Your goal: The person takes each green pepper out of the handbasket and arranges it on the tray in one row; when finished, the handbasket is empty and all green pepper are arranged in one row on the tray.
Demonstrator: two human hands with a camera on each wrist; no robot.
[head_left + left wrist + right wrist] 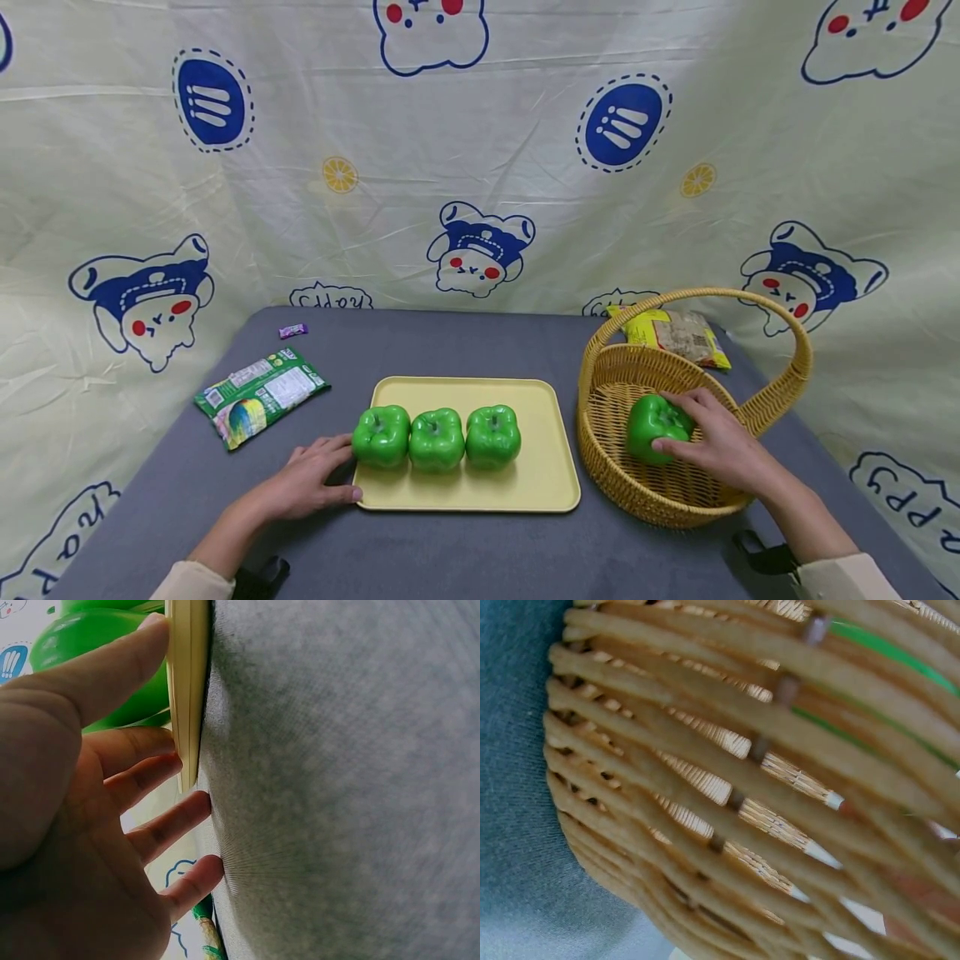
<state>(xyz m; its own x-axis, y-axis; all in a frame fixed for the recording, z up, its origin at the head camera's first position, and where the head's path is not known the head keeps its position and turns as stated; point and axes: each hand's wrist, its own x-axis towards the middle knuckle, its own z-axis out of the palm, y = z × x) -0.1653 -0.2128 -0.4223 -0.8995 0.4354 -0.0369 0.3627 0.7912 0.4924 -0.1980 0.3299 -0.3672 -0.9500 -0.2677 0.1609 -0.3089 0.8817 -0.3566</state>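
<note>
Three green bell peppers [435, 439] stand in a row on a pale yellow tray [517, 492]. At the tray's left edge rests my left hand [318, 479], its fingers extended; in the left wrist view the thumb [112, 671] and fingers touch the tray's rim [187, 690]. My right hand [716, 437] reaches into a wicker basket [600, 475] and grips another green bell pepper [654, 427] between thumb and fingers. The right wrist view is mostly filled by the basket's woven side [705, 772], with slivers of green pepper showing through the gaps.
A green snack packet [262, 396] lies left of the tray, with a small purple wrapped candy [292, 331] behind it. Behind the basket is a yellow packet [678, 337]. The basket's tall handle [787, 375] arches over its right side. A printed curtain [525, 125] hangs behind the grey table [465, 550].
</note>
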